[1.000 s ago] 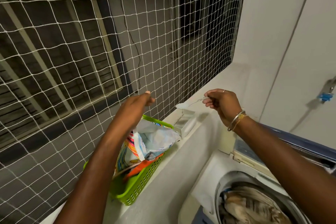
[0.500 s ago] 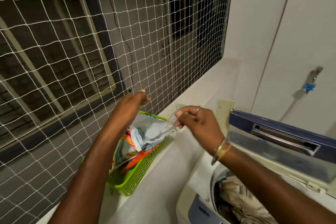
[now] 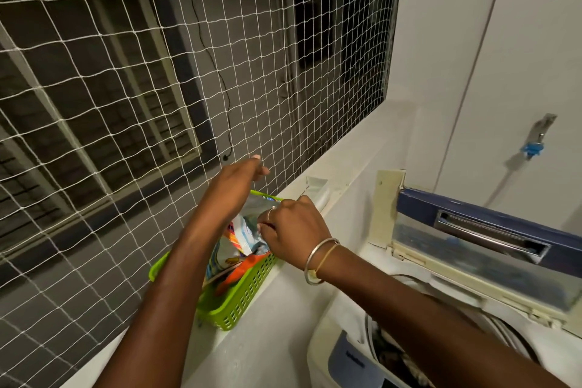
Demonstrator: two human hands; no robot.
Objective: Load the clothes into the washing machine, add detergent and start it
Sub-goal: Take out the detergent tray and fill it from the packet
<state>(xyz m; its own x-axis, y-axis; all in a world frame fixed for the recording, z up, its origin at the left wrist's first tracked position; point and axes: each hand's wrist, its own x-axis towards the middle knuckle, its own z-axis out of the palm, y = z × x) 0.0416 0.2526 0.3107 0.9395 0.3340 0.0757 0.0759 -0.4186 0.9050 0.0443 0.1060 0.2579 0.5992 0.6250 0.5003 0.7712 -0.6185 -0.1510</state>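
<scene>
Clothes (image 3: 393,356) already lie in the open washing machine (image 3: 346,324). On the ledge, the left hand (image 3: 234,184) pinches the detergent bag (image 3: 244,230) open in the green basket (image 3: 242,296); the right hand (image 3: 293,227) reaches in, fist closed, contents hidden. Dosing and starting remain.

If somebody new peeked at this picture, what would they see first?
Probably the bright green basket on the white ledge, with both hands at the colourful detergent packet standing in it: the left hand holds its top, and the right hand reaches into it. Next comes the big white net filling the left side, then the washing machine at the lower right, its lid up and clothes inside.
</scene>
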